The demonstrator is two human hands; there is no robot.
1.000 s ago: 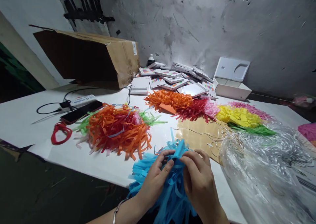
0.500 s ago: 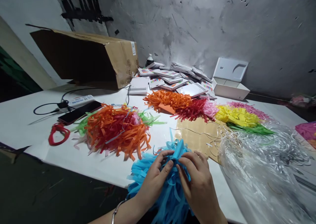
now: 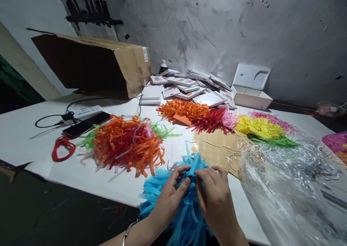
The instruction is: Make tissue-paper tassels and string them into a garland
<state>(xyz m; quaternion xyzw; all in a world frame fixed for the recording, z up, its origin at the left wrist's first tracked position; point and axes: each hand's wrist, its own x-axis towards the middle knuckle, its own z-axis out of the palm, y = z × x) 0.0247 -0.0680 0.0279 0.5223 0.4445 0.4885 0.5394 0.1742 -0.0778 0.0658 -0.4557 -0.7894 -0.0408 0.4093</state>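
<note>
A bundle of blue fringed tissue paper [image 3: 187, 219] hangs over the table's front edge, its cut strips spreading left and down. My left hand [image 3: 173, 188] grips its gathered top from the left, thumb and fingers closed on the paper. From the other side my right hand [image 3: 217, 191] pinches the same rolled blue part between thumb and fingers. The right fingertips are partly hidden behind the paper and hand. A brown board [image 3: 214, 148] with thin wire on it lies just beyond the hands.
Orange and red shredded paper [image 3: 127, 145] heaps on the left, near a phone [image 3: 85, 125] and a red cord [image 3: 63, 149]. Orange fringe [image 3: 187, 110] and yellow fringe [image 3: 260, 126] lie farther back. Plastic wrap [image 3: 282, 191] covers the right. Behind stand a cardboard box [image 3: 135, 69] and flat white packs [image 3: 187, 83].
The fingers of my right hand have shifted slightly on the rolled top of the blue paper. The view has moved a little; the other things stay put.
</note>
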